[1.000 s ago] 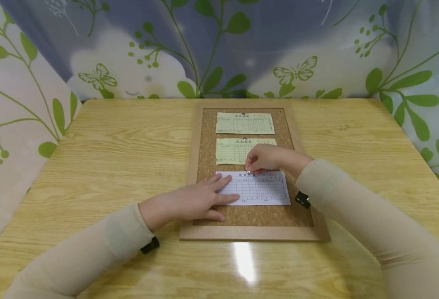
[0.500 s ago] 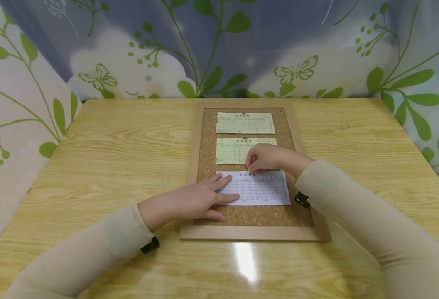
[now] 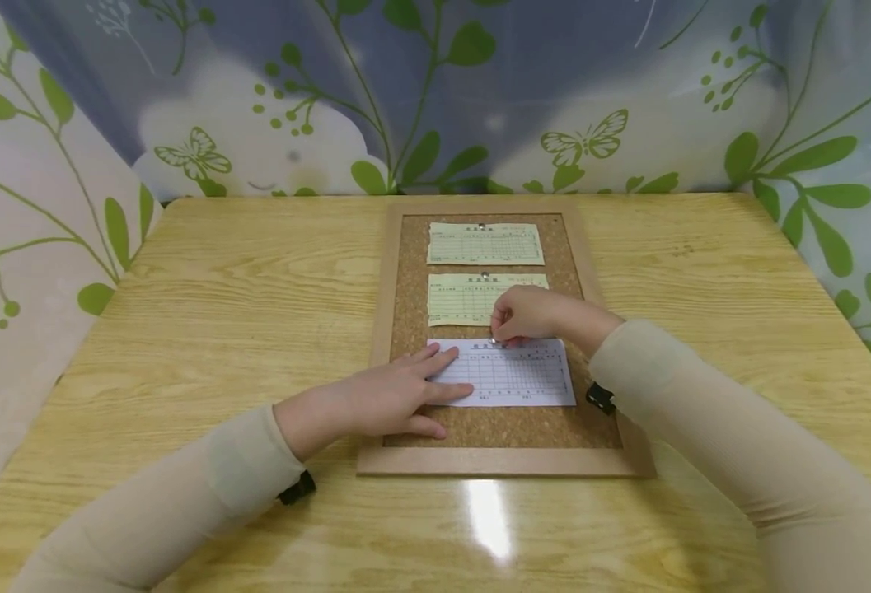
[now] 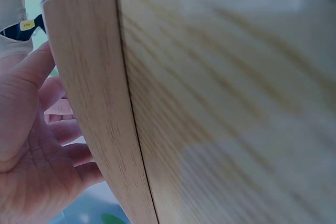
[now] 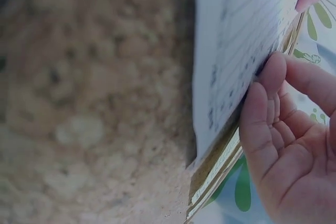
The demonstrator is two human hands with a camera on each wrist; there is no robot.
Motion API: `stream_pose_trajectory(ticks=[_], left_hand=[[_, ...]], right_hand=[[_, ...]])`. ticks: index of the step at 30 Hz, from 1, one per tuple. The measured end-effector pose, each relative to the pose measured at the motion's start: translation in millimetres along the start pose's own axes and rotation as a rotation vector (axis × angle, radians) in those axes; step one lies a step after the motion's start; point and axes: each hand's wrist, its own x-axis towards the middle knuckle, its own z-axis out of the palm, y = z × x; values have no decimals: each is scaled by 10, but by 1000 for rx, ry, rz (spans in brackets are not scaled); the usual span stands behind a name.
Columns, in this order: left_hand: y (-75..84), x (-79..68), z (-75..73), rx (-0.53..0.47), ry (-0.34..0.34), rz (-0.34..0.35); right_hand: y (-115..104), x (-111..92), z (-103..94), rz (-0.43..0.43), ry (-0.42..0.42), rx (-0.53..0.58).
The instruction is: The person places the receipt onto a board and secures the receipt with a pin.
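A white printed form slip lies on the lower part of a wood-framed cork board. My left hand rests on the slip's left end with its fingers spread, the thumb down on the cork. At the slip's top edge, my right hand pinches a small silver thumbtack, mostly hidden by the fingertips. In the right wrist view, thumb and index finger meet right at the slip's edge. The left wrist view shows the left palm beside the board's frame.
Above the white slip, two pale green form slips, an upper one and a lower one, are each held by a silver tack at the top. The board lies on a wooden table, with a leaf-patterned cloth behind.
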Motion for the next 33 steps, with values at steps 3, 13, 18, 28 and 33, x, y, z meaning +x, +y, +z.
stream_pose_trajectory(ticks=[3,13,18,28,33], left_hand=[[4,-12,-6,-2,-4,1],[11,-9,-20,20,-14,2],[25,-15,-29,19,-19,2],[35,-6,-15,27,-23,1],[25,-22,-23,29,-34,-13]], right_hand=[[-11,-61,42,-14,72,-60],[19,-535,376,-121,99,-408],[34,-543,433,-128,7,-430],[44,-549,472,-132,-15,-436],[36,-524,453,-153,-14,-419]])
